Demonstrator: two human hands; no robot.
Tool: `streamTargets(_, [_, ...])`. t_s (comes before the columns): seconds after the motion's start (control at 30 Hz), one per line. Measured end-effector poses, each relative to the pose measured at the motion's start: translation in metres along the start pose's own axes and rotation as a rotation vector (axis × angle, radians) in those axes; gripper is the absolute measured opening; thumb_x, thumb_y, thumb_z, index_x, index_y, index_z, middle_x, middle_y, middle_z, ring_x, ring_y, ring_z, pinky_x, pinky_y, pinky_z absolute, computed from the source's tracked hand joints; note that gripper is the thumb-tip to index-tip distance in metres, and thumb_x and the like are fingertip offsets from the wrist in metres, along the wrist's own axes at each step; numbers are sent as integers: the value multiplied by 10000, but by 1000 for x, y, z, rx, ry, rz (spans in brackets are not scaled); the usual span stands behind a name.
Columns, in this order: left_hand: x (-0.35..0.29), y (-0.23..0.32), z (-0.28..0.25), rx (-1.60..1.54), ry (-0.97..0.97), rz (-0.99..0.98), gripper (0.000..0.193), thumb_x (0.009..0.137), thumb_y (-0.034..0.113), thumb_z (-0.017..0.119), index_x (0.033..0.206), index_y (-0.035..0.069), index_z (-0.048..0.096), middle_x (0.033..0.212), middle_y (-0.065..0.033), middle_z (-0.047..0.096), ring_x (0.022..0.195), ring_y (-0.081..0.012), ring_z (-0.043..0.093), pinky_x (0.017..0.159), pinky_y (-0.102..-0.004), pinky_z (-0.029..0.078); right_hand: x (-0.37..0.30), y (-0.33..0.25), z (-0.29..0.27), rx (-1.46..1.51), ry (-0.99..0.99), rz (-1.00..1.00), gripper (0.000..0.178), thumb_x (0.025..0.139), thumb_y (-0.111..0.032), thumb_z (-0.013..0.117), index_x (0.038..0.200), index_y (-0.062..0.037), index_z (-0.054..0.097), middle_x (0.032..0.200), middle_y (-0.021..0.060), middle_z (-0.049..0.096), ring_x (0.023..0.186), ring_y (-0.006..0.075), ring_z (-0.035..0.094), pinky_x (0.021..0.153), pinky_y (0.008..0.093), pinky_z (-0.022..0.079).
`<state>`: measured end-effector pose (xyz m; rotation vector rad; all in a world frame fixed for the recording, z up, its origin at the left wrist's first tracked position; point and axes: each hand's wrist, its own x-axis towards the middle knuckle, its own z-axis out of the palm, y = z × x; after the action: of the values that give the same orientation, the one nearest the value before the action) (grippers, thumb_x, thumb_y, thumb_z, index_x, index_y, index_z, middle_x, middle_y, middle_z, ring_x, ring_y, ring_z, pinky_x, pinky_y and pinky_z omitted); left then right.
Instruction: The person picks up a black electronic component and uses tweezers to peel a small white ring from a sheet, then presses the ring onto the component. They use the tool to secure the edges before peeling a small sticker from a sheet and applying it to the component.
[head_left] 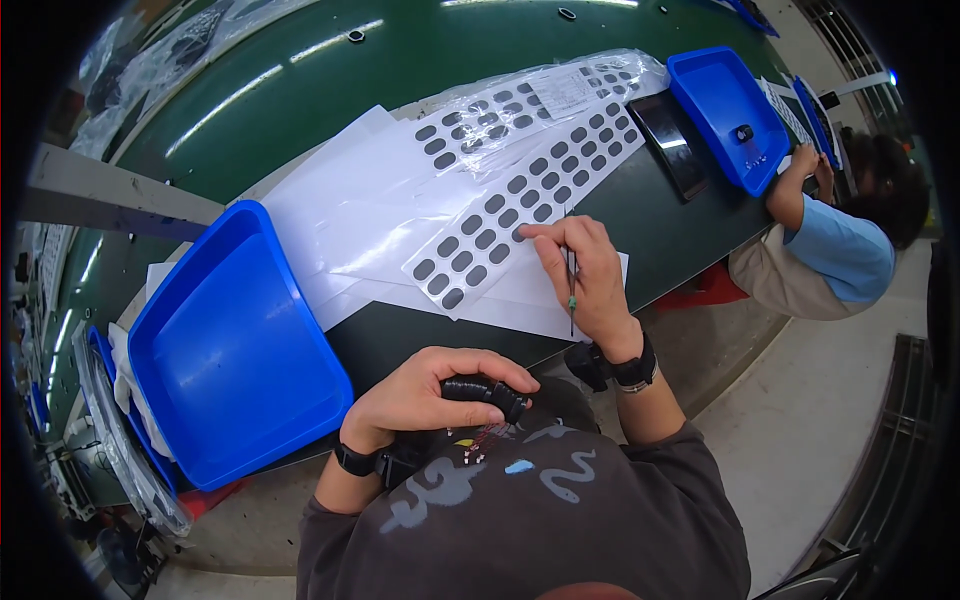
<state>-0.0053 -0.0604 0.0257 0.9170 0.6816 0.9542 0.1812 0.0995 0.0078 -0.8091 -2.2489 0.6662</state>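
My left hand (405, 395) is closed around a short black ribbed cylindrical part (470, 387), held close to my shirt. Thin coloured wires with small white ends (478, 445) hang below it. Over the table edge, my right hand (592, 280) keeps a slim tool with a green section (572, 290) against its palm; whether it is a pair of tweezers I cannot make out. Thumb and index finger of that hand meet at a dark oval sticker on the white sticker sheet (485, 240), which carries rows of such ovals. Whether the sticker is lifted is unclear.
A large blue tray (250, 400) lies to the left. Further right are a dark flat tablet-like device (668, 145) and another blue tray (728, 120) holding a small black part. Plastic-wrapped sticker sheets (490, 115) lie behind. A co-worker in a blue top (840, 245) sits at the right.
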Motion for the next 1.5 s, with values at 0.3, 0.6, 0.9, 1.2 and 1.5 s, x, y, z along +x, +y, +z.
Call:
streamTargets(0.3, [1,1,1,11,7,-15,291,829,-52,713,1117,-36,675,1188,-193,666,1073,-265,681,931,-351,534,3,2,-9,82,-47,51,90,949,-98,625,942,-37,691,848,64,658,780,232,554,726,321,444])
streamTargets(0.6, [2,1,2,-28,18,-38,294,829,-9,732,1116,-36,676,1194,-196,662,1069,-273,684,929,-357,535,8,26,-23,-17,2,141,117,971,-101,602,930,-23,679,820,56,641,731,192,514,680,306,418])
streamTargets(0.9, [0,1,3,-43,53,-66,305,820,-13,738,1117,-40,673,1191,-197,659,1068,-277,681,931,-353,531,11,43,-38,2,20,143,148,996,-99,572,913,0,644,832,39,673,637,115,432,571,268,365])
streamTargets(1.2, [4,4,4,-45,63,-91,308,813,-47,724,1116,-46,669,1187,-199,657,1062,-284,680,918,-354,534,17,68,-47,-24,32,75,175,1010,-101,558,881,17,568,886,76,712,604,68,402,548,242,340])
streamTargets(1.5, [3,4,6,-45,81,-106,313,805,-68,715,1113,-45,668,1185,-204,657,1058,-289,681,908,-360,548,20,88,-58,-25,129,127,208,1022,-144,552,880,8,550,900,90,728,638,87,497,588,247,409])
